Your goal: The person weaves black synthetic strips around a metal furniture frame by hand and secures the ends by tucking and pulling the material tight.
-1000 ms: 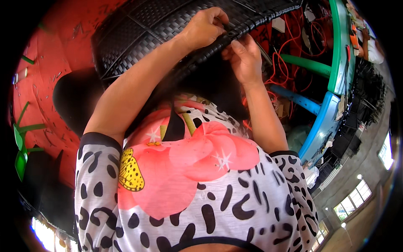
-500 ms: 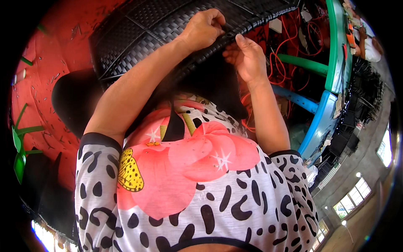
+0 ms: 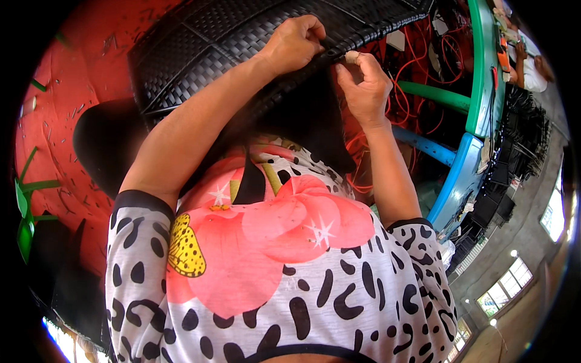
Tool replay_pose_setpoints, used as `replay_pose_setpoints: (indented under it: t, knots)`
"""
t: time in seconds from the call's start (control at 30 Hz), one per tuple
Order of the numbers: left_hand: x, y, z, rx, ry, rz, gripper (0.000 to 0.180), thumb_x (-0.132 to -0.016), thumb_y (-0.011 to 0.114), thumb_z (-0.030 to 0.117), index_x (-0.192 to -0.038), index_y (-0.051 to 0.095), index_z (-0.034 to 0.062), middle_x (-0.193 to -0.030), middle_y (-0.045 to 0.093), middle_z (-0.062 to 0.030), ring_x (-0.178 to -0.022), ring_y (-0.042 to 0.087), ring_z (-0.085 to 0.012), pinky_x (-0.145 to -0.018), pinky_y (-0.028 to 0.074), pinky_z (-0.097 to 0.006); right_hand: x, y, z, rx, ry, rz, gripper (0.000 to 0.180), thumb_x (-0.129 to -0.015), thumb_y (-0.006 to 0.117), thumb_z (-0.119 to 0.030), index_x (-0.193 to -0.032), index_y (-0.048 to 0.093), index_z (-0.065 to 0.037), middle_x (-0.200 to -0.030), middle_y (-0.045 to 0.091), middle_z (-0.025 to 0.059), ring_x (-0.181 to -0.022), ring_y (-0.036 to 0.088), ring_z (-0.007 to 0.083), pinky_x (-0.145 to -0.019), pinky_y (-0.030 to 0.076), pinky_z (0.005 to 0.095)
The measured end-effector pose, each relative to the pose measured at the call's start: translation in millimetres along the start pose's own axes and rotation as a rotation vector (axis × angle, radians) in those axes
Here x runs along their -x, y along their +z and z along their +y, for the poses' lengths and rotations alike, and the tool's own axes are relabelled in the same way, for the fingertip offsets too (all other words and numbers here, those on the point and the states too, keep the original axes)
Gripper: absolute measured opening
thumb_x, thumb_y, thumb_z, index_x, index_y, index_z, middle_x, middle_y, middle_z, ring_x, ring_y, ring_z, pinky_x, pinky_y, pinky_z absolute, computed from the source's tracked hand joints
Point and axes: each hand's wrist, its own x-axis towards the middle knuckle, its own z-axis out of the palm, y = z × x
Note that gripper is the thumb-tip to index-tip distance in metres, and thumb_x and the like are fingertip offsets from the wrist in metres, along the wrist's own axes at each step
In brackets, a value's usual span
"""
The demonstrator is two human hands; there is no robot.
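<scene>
Two bare hands worked at one black woven panel [image 3: 200,57], which lay slantwise in front of the person, at the top of the view. The left hand [image 3: 293,45] rested upon the weave, just beside the thick wrapped rim [image 3: 378,31]; its fingers were curled inward, but I cannot tell whether they gripped a strand. The right hand [image 3: 368,91] was at the near side of the same rim, with bent forefinger and thumb close together; whether something was pinched there, I cannot tell. A pale wrap [image 3: 351,57] covered the forefinger's tip. To the right, orange-red cords [image 3: 396,85] hung in loops near a green bar [image 3: 439,97] and a blue one [image 3: 426,145].
</scene>
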Motion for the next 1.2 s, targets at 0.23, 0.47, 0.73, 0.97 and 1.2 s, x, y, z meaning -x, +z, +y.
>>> replay_pose_setpoints:
  t: [0.23, 0.47, 0.73, 0.97, 1.2]
  knots:
    - [-2, -1, 2, -0.016, 0.008, 0.001, 0.017, -0.076, 0.067, 0.004, -0.091, 0.061, 0.0006, -0.077, 0.064, -0.0092, -0.074, 0.062, -0.0183, -0.07, 0.049, -0.031, -14, -2, -3, 0.132, -0.13, -0.015, 0.016, -0.068, 0.067, 0.001, -0.083, 0.061, -0.002, -0.079, 0.061, 0.0103, -0.069, 0.062, 0.0272, -0.06, 0.052, 0.0339]
    - [0, -2, 2, -0.01, -0.006, -0.012, 0.016, -0.076, 0.067, 0.003, -0.09, 0.06, 0.0008, -0.076, 0.064, -0.0089, -0.073, 0.062, -0.0182, -0.069, 0.049, -0.031, -24, -5, -2, 0.165, -0.122, -0.133, 0.013, -0.064, 0.061, -0.002, -0.075, 0.056, -0.003, -0.074, 0.056, 0.01, -0.062, 0.058, 0.0297, -0.056, 0.049, 0.0362]
    - [-1, -2, 0, 0.002, 0.004, -0.003, 0.019, -0.074, 0.069, 0.005, -0.091, 0.061, 0.0003, -0.078, 0.065, -0.0097, -0.075, 0.062, -0.0187, -0.069, 0.049, -0.032, -24, -7, -5, 0.141, -0.096, -0.148, 0.014, -0.064, 0.063, -0.003, -0.076, 0.057, -0.003, -0.074, 0.057, 0.0101, -0.064, 0.058, 0.0298, -0.057, 0.05, 0.0361]
    - [-2, -5, 2, -0.022, -0.003, -0.008, 0.02, -0.073, 0.07, 0.006, -0.091, 0.061, 0.0006, -0.079, 0.065, -0.0101, -0.075, 0.062, -0.0194, -0.069, 0.05, -0.032, -37, 0, -15, 0.431, -0.186, -0.142, 0.011, -0.063, 0.06, -0.007, -0.072, 0.055, -0.004, -0.073, 0.058, 0.0096, -0.061, 0.058, 0.0308, -0.054, 0.049, 0.0379]
    - [-2, -1, 0, -0.056, 0.042, 0.036, 0.019, -0.074, 0.069, 0.006, -0.091, 0.061, 0.0016, -0.077, 0.065, -0.0102, -0.073, 0.063, -0.0204, -0.067, 0.049, -0.033, -34, -7, -10, 0.33, -0.149, -0.184, 0.01, -0.061, 0.058, -0.006, -0.069, 0.053, -0.005, -0.071, 0.057, 0.0097, -0.06, 0.057, 0.0318, -0.052, 0.048, 0.0383]
